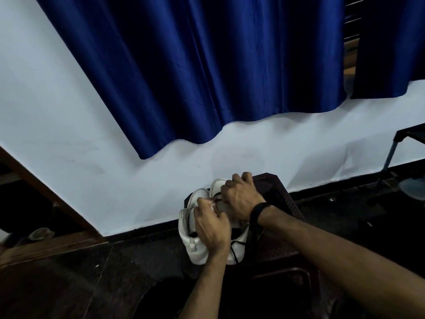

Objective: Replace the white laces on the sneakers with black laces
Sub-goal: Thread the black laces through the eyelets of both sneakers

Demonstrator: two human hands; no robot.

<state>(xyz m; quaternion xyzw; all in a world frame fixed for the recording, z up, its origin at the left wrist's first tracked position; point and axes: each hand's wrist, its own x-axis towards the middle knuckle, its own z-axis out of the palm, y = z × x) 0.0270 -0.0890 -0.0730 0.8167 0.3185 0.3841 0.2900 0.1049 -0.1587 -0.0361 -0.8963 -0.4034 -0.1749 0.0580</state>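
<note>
Two white sneakers stand side by side on a dark table (pixel 282 199), toes pointing away from me. My left hand (pixel 212 226) lies curled over the left sneaker (pixel 192 245) and pinches something white near its tongue, probably a lace. My right hand (pixel 241 196), with a black band on the wrist, is curled over the right sneaker (pixel 217 184) and grips its lacing area. A black lace (pixel 236 246) hangs loose down the near side of the right sneaker. Both hands hide most of the eyelets.
A white wall with a dark skirting runs behind the table, and a blue curtain (pixel 207 77) hangs over it. A dark stand with metal legs (pixel 391 155) is at the right. A wooden door frame (pixel 46 199) is at the left. The floor is dark tile.
</note>
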